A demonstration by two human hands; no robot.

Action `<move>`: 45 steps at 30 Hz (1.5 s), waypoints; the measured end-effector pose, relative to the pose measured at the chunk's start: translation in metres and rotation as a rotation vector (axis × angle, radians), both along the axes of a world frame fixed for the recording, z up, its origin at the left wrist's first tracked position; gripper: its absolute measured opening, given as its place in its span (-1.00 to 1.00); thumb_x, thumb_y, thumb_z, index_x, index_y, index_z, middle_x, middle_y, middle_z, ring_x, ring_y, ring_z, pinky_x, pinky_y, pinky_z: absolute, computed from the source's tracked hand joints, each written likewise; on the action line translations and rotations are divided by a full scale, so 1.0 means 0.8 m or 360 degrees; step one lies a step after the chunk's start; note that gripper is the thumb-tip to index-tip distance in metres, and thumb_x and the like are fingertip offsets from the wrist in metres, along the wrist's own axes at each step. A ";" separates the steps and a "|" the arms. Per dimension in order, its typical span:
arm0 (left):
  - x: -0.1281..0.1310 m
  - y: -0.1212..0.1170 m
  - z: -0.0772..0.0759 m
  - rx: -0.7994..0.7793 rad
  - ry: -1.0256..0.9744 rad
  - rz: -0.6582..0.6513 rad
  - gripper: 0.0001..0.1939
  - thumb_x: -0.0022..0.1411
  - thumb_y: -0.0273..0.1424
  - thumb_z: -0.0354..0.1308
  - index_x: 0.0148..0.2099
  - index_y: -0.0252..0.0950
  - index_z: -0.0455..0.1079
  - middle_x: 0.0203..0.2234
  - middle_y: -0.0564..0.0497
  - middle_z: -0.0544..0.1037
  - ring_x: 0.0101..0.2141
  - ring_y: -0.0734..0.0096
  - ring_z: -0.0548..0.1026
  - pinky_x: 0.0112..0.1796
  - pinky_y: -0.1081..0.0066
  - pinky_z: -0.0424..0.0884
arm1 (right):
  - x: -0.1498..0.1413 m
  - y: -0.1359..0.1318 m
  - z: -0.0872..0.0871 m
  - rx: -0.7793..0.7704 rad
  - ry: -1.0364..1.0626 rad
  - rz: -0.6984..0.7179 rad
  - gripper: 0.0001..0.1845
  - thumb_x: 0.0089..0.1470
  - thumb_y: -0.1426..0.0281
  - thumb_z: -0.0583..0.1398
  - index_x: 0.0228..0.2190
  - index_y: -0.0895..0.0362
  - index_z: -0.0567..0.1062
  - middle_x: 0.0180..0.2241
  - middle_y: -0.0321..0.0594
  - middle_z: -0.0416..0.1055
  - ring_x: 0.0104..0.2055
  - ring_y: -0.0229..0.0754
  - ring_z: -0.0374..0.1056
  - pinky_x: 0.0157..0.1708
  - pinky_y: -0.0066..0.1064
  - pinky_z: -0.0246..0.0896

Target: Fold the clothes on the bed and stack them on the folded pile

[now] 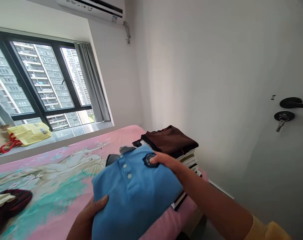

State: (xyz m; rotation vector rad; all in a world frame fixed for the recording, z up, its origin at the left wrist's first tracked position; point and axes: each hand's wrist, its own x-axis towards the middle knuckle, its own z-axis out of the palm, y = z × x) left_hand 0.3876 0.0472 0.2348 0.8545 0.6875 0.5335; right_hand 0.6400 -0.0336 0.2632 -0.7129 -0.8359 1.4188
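Observation:
A folded light-blue polo shirt (141, 190) with white buttons and a dark chest badge is held up over the bed's near corner. My left hand (90, 213) grips its left edge, thumb on the front and the other fingers hidden behind. My right hand (163, 160) holds the upper right side, its thumb pressed on the badge (151, 160) and its fingers out of sight. Just behind the shirt rises a stack of folded clothes (190, 160), topped by a dark brown garment (170, 140). The polo hides part of that stack.
Pink floral bedding (76, 186) spreads to the left, with dark red and cream clothing (15, 200) at its edge. A yellow bag (30, 133) lies on the windowsill (74, 130). At right is a door handle (291, 102) with a key (280, 124) below.

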 end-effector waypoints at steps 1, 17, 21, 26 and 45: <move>0.029 0.005 0.023 0.0078 -0.0038 -0.0024 -0.07 -0.10 -0.37 0.32 0.28 -0.29 -0.01 -0.22 -0.14 0.59 -0.11 -0.11 0.48 -0.07 0.08 0.43 | 0.025 0.000 0.020 0.0022 -0.0029 -0.0044 -0.52 -0.22 0.51 0.20 -0.14 0.17 0.41 -0.37 -0.22 0.49 -0.29 -0.16 0.41 -0.15 -0.30 0.27; 0.356 0.092 0.021 0.0534 0.0165 -0.0301 -0.37 0.07 -0.38 0.18 0.17 -0.11 0.07 -0.50 0.08 0.42 -0.58 0.42 0.46 -0.57 0.35 0.47 | 0.364 0.040 -0.036 -0.0364 -0.0287 -0.0417 -0.72 -0.04 0.43 0.18 -0.21 0.20 0.43 -0.36 -0.19 0.51 -0.34 -0.21 0.44 -0.22 -0.37 0.35; 0.352 0.084 0.010 0.0642 0.0208 -0.0369 -0.34 0.07 -0.12 0.18 0.18 -0.07 0.06 -0.47 0.06 0.42 -0.58 0.41 0.45 -0.62 0.38 0.44 | 0.375 0.030 -0.052 -0.0317 -0.0302 -0.0279 -0.63 0.05 0.24 0.16 -0.16 0.23 0.44 -0.21 -0.10 0.49 -0.19 -0.17 0.42 -0.09 -0.33 0.30; 0.341 0.062 0.021 0.0722 0.0301 -0.0473 0.02 -0.08 -0.31 0.35 0.29 -0.06 -0.21 -0.51 0.09 0.40 -0.65 0.43 0.41 -0.72 0.47 0.34 | 0.368 0.023 -0.030 -0.0349 -0.0730 -0.0420 -0.52 -0.15 0.28 0.33 -0.15 0.18 0.44 -0.16 -0.12 0.47 -0.20 -0.17 0.40 -0.15 -0.35 0.31; 0.345 0.113 0.034 0.0641 0.0337 -0.0133 -0.74 0.12 -0.27 0.13 -0.19 -0.33 0.28 -0.47 0.05 0.43 -0.69 0.67 0.34 -0.73 0.64 0.15 | 0.367 0.080 -0.014 -0.0693 -0.1435 -0.1090 -0.60 -0.12 0.22 0.28 -0.24 0.20 0.45 -0.24 -0.05 0.47 -0.23 -0.13 0.37 -0.30 -0.38 0.28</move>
